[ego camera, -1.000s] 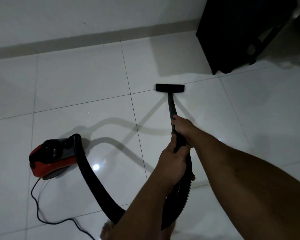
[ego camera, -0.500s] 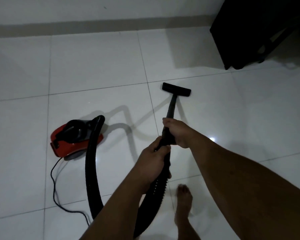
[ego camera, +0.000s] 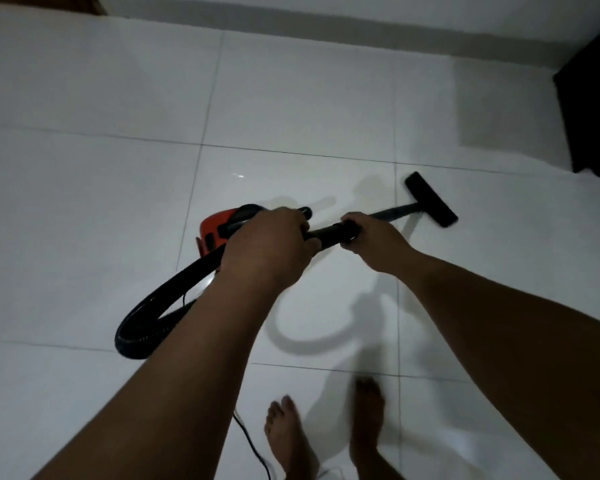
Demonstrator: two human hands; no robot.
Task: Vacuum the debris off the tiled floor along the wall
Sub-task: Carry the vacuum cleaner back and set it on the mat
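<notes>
I hold a black vacuum wand [ego camera: 329, 233] with both hands. My left hand [ego camera: 269, 247] grips its rear end where the ribbed black hose [ego camera: 160, 306] joins. My right hand [ego camera: 371, 239] grips it further forward. The wand runs to the right to a flat black floor nozzle [ego camera: 430, 199] resting on the white tiled floor [ego camera: 84, 202]. The red and black vacuum body [ego camera: 219, 226] sits on the floor behind my left hand, partly hidden by it. The hose loops down to the left. No debris is visible on the tiles.
The wall with a grey skirting [ego camera: 395, 24] runs along the top. A black cabinet [ego camera: 593, 116] stands at the right edge, close to the nozzle. A black power cord [ego camera: 253, 445] trails by my bare feet [ego camera: 291, 441] at the bottom.
The view has swung left and the wand now points right instead of forward. The nozzle has moved away from the wall side towards the cabinet. The vacuum body sits nearer my hands.
</notes>
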